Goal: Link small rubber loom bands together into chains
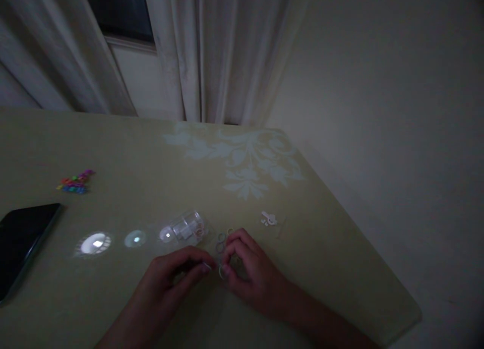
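My left hand (pixel 172 278) and my right hand (pixel 247 271) meet low on a pale green table (pixel 151 157), fingertips pinched together. Between them sits a small pale loop, a rubber band (pixel 222 272), held by both hands as far as the dim light shows. A few more small bands (pixel 223 240) lie on the table just beyond my right fingers. A small clear plastic container (pixel 187 227) lies on its side just past my left hand.
A dark phone (pixel 22 238) lies at the left edge. A heap of colourful small bands (pixel 75 182) sits far left. Small white pieces (pixel 268 219) lie to the right. Curtains (pixel 212 51) hang behind; the table edge runs diagonally at right.
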Motion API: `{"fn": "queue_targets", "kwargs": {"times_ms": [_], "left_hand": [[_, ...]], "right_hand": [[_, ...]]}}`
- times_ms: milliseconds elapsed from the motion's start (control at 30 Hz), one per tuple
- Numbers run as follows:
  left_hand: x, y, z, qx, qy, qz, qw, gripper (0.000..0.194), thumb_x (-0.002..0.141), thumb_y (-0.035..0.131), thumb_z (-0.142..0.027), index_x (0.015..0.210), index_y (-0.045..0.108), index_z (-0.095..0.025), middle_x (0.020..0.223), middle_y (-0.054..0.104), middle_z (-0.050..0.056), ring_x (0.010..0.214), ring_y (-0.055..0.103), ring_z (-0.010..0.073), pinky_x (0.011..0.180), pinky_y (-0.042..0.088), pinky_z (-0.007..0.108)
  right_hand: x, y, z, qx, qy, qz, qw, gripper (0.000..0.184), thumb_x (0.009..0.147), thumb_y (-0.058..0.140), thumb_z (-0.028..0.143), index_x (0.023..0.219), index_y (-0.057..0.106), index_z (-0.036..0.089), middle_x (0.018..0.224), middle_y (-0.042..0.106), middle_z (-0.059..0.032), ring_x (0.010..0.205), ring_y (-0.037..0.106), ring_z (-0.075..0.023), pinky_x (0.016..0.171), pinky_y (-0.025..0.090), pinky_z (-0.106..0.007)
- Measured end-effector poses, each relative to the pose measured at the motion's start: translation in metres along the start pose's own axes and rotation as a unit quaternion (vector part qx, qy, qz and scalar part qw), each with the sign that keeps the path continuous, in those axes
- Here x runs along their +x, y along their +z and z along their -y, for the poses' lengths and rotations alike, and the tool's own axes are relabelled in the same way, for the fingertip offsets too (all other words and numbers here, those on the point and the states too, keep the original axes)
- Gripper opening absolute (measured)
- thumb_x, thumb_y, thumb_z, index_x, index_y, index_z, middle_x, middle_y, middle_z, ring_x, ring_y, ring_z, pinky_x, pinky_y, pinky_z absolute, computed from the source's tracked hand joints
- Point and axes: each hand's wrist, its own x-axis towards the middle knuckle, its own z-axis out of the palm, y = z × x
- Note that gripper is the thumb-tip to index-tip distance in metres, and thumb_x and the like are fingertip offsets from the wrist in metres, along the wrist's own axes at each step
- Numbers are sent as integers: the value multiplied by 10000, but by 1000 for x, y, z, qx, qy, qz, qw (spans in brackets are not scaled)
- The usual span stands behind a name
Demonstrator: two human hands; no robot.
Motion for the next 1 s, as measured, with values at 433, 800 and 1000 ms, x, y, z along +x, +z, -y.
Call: {"fn": "queue_targets", "kwargs": {"times_ms": [433,800,1000], "left_hand": [[1,9,-3,-84,76,-18,993,168,904,728,-174,894,840,-299,862,818,-3,792,771,154,729,593,208],[-8,12,-9,-21,100,-23,994,124,934,689,-185,946,788,-260,882,815,10,815,775,155,747,610,212],[-9,12,-3,-9,82,-12,996,97,939,710,-205,936,783,-269,877,808,-1,814,772,155,751,614,220]], "right_hand": [[-3,-1,13,142,11,-3,990,97,984,646,313,960,641,219,1027,584,-32,967,584,-173,879,480,-305],[-10,7,1,40,-33,-167,985,116,879,699,166,964,652,230,1016,597,-40,924,609,-182,787,510,-287],[-13,10,8,18,-76,-153,985,143,864,724,151,974,675,228,1023,623,-58,927,639,-193,790,549,-302]]}}
